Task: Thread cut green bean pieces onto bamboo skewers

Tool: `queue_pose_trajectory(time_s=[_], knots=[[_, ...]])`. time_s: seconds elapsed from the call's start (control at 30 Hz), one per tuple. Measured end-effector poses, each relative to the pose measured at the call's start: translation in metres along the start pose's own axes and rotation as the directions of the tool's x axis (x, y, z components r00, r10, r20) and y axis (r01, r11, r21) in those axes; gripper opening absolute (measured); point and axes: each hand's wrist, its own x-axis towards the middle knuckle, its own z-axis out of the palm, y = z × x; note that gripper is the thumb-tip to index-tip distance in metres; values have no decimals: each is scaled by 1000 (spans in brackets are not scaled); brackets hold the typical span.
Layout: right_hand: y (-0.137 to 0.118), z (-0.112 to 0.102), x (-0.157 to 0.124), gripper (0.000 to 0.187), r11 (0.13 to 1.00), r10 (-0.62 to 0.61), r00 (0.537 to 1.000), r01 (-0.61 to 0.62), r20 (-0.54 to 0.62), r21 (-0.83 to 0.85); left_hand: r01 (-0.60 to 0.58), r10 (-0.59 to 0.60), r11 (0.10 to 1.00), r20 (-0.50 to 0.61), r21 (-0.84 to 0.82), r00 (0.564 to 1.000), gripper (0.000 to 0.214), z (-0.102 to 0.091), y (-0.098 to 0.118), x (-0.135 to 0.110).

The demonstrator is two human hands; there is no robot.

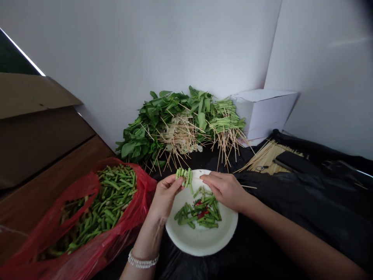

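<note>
My left hand (169,191) pinches a short row of cut green bean pieces (184,175) above the far left rim of a white bowl (201,247). A thin wooden skewer (249,187) runs through my right hand (223,188); its blunt end sticks out to the right behind the fingers. Between the hands the skewer's other end leads to the bean row, and some pieces appear threaded on it. Loose cut green beans (208,212) lie in the bowl over a red and dark printed pattern.
A red plastic bag (142,194) full of cut beans stands at left. Skewered leafy greens (136,144), pale skewered vegetables (180,134) and bean skewers (225,116) are heaped at the back. At right are a white box (271,112), bare skewers (266,155) and a dark phone-like object (287,161).
</note>
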Motion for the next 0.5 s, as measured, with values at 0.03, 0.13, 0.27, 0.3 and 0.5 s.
queue_pose_trajectory(time_s=[0.03,0.13,0.27,0.3,0.5], knots=[[0,0,0,28,1000,-6,1000,6,2,-2,-4,3,1000,-10,-8,1000,21,-1,0,0],[0,-1,-1,29,999,-41,999,41,19,-2,41,-41,999,21,-6,999,20,-2,1,0],[0,-2,-2,27,999,-40,998,41,51,-9,40,-42,998,40,42,998,21,-2,3,-2],[0,-2,-2,27,999,-37,997,38,62,-12,41,-43,998,38,52,998,21,-2,3,-2],[-3,-4,-1,29,997,-52,993,57,110,-42,54,-56,991,12,122,998,26,7,2,-5]])
